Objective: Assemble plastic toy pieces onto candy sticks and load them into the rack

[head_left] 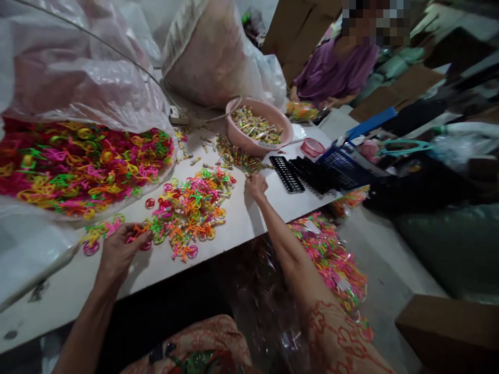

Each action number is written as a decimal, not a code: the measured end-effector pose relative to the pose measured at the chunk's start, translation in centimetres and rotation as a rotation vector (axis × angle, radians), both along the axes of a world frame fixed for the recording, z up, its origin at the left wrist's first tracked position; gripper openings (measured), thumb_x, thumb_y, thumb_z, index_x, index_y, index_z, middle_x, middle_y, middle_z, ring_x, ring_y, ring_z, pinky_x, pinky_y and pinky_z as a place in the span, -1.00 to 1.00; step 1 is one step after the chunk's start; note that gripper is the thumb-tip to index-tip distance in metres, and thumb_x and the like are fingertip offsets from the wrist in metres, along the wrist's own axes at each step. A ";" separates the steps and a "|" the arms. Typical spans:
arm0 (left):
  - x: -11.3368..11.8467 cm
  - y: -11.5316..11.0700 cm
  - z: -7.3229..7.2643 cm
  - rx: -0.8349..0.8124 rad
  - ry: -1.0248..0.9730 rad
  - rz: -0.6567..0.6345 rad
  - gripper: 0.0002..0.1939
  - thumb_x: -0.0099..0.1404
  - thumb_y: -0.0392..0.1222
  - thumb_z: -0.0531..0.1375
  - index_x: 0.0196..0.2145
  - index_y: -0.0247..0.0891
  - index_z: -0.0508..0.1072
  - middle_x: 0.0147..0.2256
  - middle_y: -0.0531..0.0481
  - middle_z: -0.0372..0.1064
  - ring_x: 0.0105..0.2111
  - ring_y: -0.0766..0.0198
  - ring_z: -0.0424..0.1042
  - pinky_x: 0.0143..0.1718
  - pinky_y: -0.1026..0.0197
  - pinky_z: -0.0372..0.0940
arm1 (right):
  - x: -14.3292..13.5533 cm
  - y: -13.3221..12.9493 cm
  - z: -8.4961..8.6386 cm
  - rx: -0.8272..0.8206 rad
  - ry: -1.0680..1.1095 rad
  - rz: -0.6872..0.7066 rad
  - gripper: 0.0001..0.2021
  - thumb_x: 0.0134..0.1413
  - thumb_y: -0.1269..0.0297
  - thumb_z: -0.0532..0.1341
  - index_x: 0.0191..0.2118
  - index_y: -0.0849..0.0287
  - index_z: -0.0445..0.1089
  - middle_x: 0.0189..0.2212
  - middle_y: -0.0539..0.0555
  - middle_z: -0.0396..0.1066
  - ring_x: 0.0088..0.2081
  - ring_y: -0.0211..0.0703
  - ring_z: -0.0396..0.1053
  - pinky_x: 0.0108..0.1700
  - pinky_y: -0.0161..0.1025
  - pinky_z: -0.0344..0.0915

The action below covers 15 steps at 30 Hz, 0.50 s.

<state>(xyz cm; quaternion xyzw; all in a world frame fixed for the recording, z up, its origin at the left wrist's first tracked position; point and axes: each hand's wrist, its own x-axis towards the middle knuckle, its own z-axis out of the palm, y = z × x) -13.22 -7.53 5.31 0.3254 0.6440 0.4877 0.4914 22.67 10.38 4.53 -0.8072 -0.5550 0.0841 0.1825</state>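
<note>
My left hand [121, 248] is closed around an orange plastic piece [137, 231] at the left end of a heap of bright plastic pieces [191, 208]. Several more pink, yellow and green pieces [102, 231] lie just beyond that hand. Farther right, my right hand [256, 185] has its fingers pinched together at the near edge of a pile of small printed tubes [237, 156]. What those fingers hold, if anything, is too small to make out.
A pink basin [288, 136] full of small tubes stands behind the pile. Black plastic racks [287, 175] and a blue basket [339, 163] are to the right. At left sits a large clear bag [89, 98] of coloured pieces. Another person [335, 70] in purple is across the table [241, 223].
</note>
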 end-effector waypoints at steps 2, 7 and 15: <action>1.1 -0.4 0.4 -0.024 -0.206 0.063 -0.50 -0.25 0.00 0.46 -0.39 -0.30 0.41 -0.52 0.07 0.45 -0.56 0.36 0.40 -0.52 0.33 0.31 | -0.3 -0.4 -0.4 0.051 0.120 -0.032 -0.86 0.13 0.37 0.12 -0.34 0.27 0.41 -0.30 0.21 0.45 -0.18 -0.08 0.33 -0.16 -0.20 0.23; 2.7 -1.0 1.0 -0.115 -0.523 0.042 -0.71 -0.09 -0.22 0.40 -0.38 -0.35 0.47 -0.42 -0.05 0.54 -0.51 0.37 0.45 -0.50 0.37 0.36 | -4.1 -6.2 0.1 0.162 0.598 0.045 -0.76 0.14 0.11 0.11 -0.26 0.17 0.36 -0.41 0.01 0.42 -0.46 -0.30 0.31 -0.44 -0.33 0.22; 4.2 -0.9 1.8 -0.152 -0.642 -0.037 -0.68 -0.22 -0.26 0.47 -0.46 -0.35 0.52 -0.52 0.01 0.50 -0.53 0.33 0.45 -0.46 0.28 0.42 | -14.8 -16.1 2.5 -0.213 1.437 0.426 -0.74 -0.18 0.09 0.39 -0.44 0.19 0.49 -0.66 -0.11 0.31 -0.63 -0.40 0.19 -0.53 -0.35 0.16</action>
